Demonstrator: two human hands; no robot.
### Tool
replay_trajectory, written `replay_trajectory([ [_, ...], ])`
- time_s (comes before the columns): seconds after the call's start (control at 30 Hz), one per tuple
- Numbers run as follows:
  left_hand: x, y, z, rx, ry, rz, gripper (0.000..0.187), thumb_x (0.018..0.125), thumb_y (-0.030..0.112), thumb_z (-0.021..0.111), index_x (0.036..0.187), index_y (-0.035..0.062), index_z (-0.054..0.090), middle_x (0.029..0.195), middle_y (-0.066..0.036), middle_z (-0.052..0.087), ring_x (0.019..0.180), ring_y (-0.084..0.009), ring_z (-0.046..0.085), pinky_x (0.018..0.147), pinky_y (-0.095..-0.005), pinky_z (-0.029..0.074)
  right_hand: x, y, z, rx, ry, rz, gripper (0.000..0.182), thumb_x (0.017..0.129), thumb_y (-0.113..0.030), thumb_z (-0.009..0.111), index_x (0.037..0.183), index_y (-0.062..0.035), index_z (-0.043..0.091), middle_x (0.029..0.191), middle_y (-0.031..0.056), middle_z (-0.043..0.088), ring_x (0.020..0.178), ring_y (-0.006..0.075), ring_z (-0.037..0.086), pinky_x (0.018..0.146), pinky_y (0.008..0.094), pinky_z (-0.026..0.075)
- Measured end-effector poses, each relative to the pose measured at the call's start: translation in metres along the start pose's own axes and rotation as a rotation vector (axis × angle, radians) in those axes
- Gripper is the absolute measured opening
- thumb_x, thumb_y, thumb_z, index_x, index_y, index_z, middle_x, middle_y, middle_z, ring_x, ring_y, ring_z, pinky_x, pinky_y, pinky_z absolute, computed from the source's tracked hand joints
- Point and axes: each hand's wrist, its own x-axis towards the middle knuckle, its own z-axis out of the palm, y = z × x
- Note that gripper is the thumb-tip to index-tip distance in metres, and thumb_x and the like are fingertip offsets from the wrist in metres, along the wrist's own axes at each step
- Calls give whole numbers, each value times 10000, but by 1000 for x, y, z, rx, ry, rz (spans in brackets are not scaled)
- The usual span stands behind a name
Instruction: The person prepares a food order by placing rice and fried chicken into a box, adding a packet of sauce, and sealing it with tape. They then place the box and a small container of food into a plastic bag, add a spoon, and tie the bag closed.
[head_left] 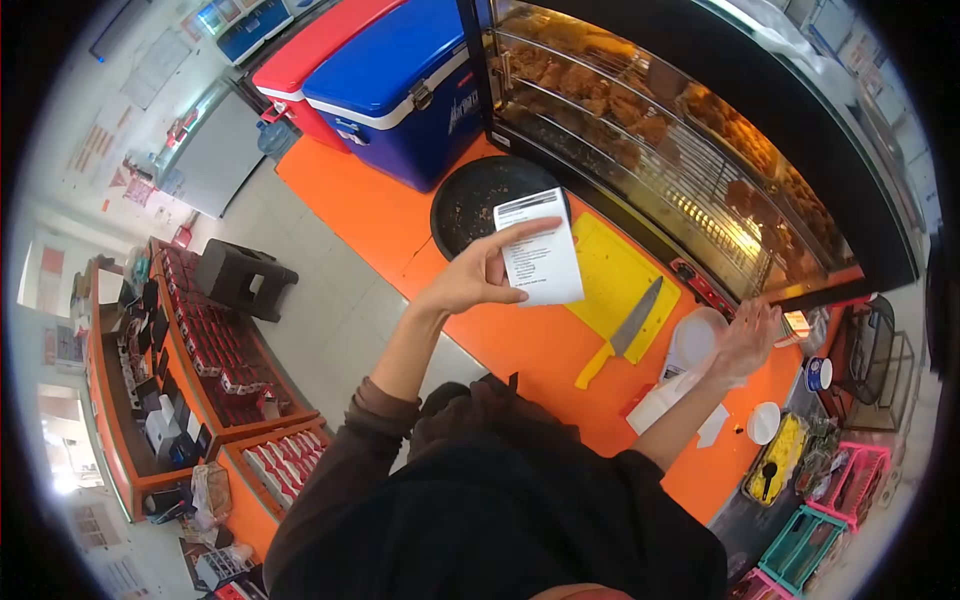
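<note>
My left hand (475,268) pinches a white printed paper (545,262) between thumb and fingers, over the edge of a round black tray (465,195) with crumbs on it. A yellow cutting board (600,265) lies beside it, with a yellow-handled knife (630,325) resting on top. My right hand (745,345), apparently in a clear glove and slightly blurred, reaches towards the counter's right end with fingers stretched out. Nothing shows in its grasp. Near its wrist are a round whitish lid or bowl (697,338) and white papers (670,402).
A glass warming cabinet (640,110) with fried food runs along the back of the orange counter (510,345). Blue (400,95) and red (320,50) coolers stand at the left. Yellow food fills a tray (775,460) at the right, near pink and teal baskets (810,545).
</note>
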Motion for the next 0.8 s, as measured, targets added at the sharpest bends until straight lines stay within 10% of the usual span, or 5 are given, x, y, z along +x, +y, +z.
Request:
replay_trajectory([
  [0.3, 75, 27, -65, 4, -268, -89, 896, 630, -214, 526, 1456, 71, 329, 1475, -100, 333, 1246, -161, 465, 1019, -291, 428, -51, -6, -75, -193, 271, 9, 557, 923, -263, 541, 1378, 15, 380, 1268, 164, 470, 1206, 310, 466, 1035, 456, 397],
  [0.5, 127, 2, -153, 310, 44, -19, 336, 830, 69, 674, 1166, 61, 662, 1135, -93, 663, 1021, -152, 612, 843, -273, 484, -135, -50, -130, -410, 225, -304, 481, 938, -229, 508, 1354, -1, 427, 1265, 150, 458, 1169, 281, 494, 1019, 427, 412],
  [0.6, 178, -23, -236, 1098, 491, 394, 553, 733, -10, 679, 1264, 77, 552, 1128, -158, 571, 1017, -310, 592, 857, -356, 481, -178, -40, -76, -461, 463, -354, 491, 937, -261, 503, 1351, -8, 434, 1268, 138, 459, 1171, 274, 484, 1015, 418, 397],
  [0.8, 263, -42, -273, 1075, 358, 343, 863, 626, -15, 642, 1403, 25, 268, 1324, -228, 340, 1183, -441, 439, 931, -417, 443, -242, -2, -16, -467, 822, -258, 522, 927, -347, 505, 1339, -30, 461, 1246, 130, 457, 1154, 267, 468, 1006, 405, 368],
])
